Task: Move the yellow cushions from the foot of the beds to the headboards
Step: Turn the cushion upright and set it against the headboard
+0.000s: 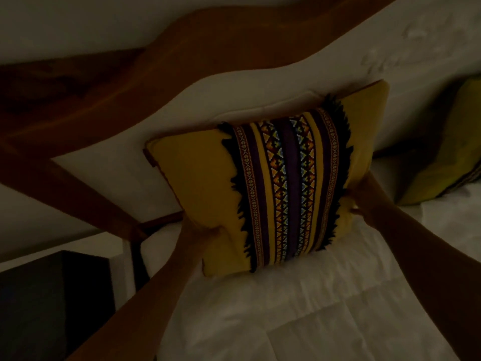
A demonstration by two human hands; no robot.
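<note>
We are gripping the yellow cushion (pixel 197 183) with our left hand (pixel 200 234) and right hand (pixel 364 194), fingers closed on its edges. It is leaning against the white pillow (pixel 182 100), below the wooden headboard (pixel 234 45).

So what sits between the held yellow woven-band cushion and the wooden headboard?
A white pillow stands between the cushion and headboard, shown in the head view.
</note>
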